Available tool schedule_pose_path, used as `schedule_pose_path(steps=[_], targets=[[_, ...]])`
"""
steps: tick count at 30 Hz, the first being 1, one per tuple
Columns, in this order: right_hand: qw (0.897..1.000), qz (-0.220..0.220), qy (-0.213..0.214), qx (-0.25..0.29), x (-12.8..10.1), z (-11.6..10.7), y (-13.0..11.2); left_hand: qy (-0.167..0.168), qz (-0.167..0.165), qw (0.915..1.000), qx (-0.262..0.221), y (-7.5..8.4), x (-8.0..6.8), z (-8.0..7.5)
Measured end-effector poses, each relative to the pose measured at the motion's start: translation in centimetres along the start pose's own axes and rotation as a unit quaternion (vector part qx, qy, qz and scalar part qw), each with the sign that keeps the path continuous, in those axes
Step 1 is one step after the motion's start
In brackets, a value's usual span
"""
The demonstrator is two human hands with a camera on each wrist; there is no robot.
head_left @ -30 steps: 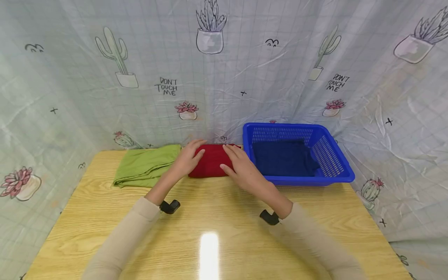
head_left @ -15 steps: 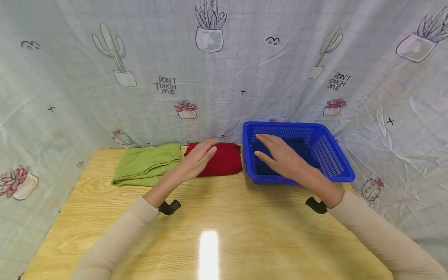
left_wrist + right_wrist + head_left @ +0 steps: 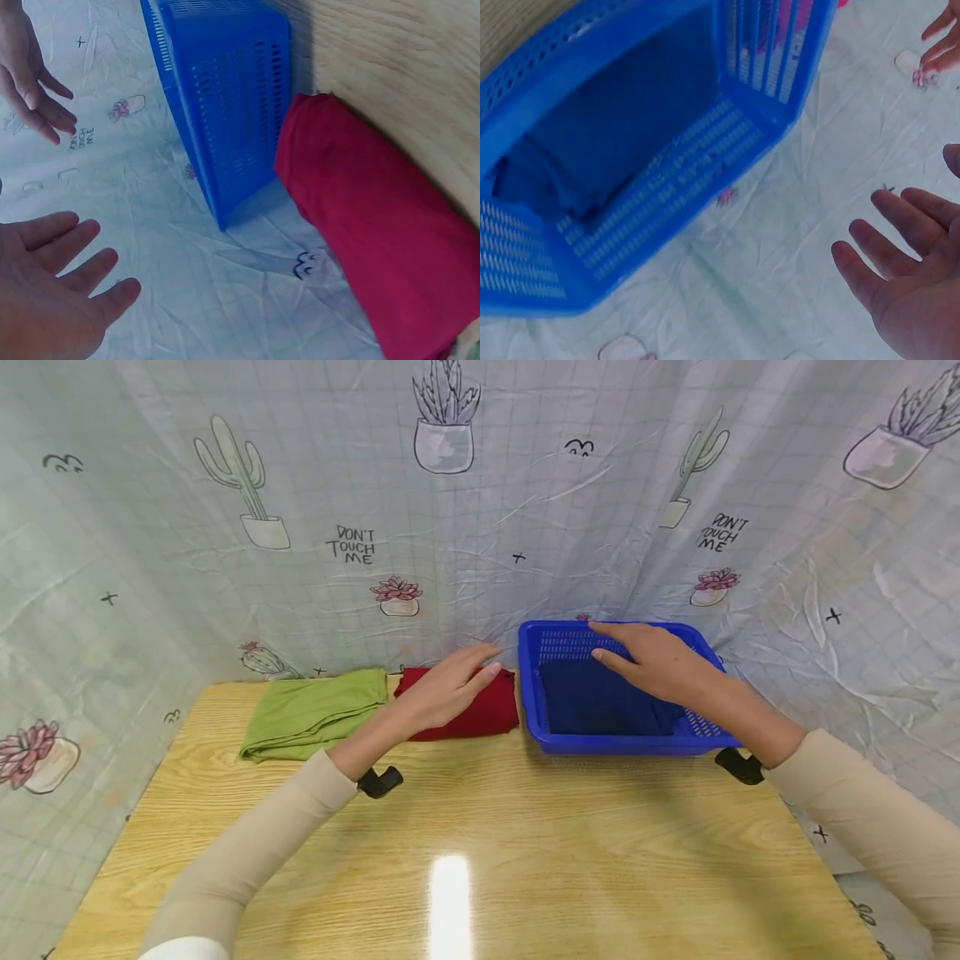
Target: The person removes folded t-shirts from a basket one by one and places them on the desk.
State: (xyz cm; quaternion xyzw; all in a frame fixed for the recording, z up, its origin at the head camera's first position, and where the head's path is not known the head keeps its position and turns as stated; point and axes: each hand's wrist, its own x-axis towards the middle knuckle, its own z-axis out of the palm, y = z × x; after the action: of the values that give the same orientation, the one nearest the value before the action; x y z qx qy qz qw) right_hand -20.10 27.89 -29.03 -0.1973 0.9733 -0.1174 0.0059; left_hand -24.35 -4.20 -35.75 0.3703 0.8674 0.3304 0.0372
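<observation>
Head view is showing the left hand [image 3: 442,689] hovering flat-fingered, holding nothing, over the folded red cloth [image 3: 480,714]; soft, light fabric, best gripped along its folded edge. Right hand [image 3: 656,660], equally spread and holding nothing, is hovering above the blue basket [image 3: 615,745].

Folded cloth [image 3: 465,710] left of basket [image 3: 600,745]

Wooden bench [image 3: 480,827], green cloth [image 3: 311,714] left of both hands, red cloth [image 3: 480,714] under the left hand [image 3: 442,689], blue basket [image 3: 570,745] under the right hand [image 3: 660,660]
</observation>
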Motion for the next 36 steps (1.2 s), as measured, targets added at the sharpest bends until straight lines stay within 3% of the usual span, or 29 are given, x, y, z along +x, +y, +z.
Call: schedule_pose_path(steps=[6,14,19,22,25,28,32,36], targets=[[1.000,0.008,-0.001,-0.005,0.1,-1.3,1.2,-0.009,0.017,0.9998,-0.001,1.2,1.7,-0.4],[1.000,0.005,-0.019,0.011,0.6,-2.5,3.2,-0.018,0.009,0.9998,0.005,3.0,4.2,-1.0],[0.997,0.011,-0.059,0.044,1.3,-3.5,4.8,-0.029,0.004,0.9995,0.005,4.1,6.1,-1.1],[0.994,0.026,-0.080,0.068,1.9,-4.1,5.9,-0.034,0.005,0.9993,-0.016,4.1,7.6,-0.9],[0.993,0.034,-0.087,0.078,2.5,-4.3,7.2,-0.042,-0.008,0.9963,-0.075,3.4,8.9,-0.5],[0.989,0.035,-0.101,0.098,3.1,-4.2,8.5,-0.053,-0.043,0.9842,-0.163,2.6,10.0,0.1],[0.977,0.057,-0.132,0.155,3.6,-3.7,10.3,-0.058,-0.090,0.9588,-0.263,1.9,11.6,1.1],[0.959,0.100,-0.139,0.226,4.2,-2.0,12.6,-0.050,-0.143,0.9366,-0.316,1.8,13.5,2.6]])
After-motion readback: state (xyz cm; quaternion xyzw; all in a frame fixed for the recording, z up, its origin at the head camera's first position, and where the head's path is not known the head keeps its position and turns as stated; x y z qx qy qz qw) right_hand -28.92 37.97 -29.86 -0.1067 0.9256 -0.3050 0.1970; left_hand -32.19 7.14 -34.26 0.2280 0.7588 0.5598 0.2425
